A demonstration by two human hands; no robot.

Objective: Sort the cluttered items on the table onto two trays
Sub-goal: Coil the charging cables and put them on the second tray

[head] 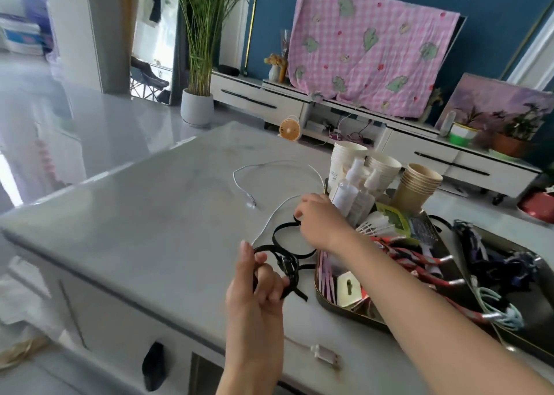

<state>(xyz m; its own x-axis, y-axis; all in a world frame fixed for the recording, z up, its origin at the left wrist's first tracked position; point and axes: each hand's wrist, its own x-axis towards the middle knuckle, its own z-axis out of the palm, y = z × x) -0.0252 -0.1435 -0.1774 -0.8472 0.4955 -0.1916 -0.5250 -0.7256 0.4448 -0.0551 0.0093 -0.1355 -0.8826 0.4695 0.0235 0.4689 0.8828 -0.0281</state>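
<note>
Living-room furniture lines the back: a low white cabinet [254, 97], a screen draped in a pink checked cloth [371, 53], and a potted palm [198, 65] on the floor. Nearer, a grey table [150, 214] holds two dark trays at its right end. The left tray [326, 303] is crowded with stacked white paper cups [347, 157], brown paper cups [419, 184], spray bottles [347, 187], a shuttlecock [374, 223] and red-and-white lanyards [419, 262]. The right tray [503, 240] holds dark cords and a teal cable [497, 304].

A black strap [287, 264] hangs between both hands, just left of the nearer tray and above the tabletop. The left hand [257, 280] has its fingers curled round the gathered coils. The right hand [320, 223] pinches a loop of the strap further up, between thumb and fingertips.

A white cable [249, 202] lies loose on the table beyond the hands, and a USB plug [325, 357] rests near the front edge.
</note>
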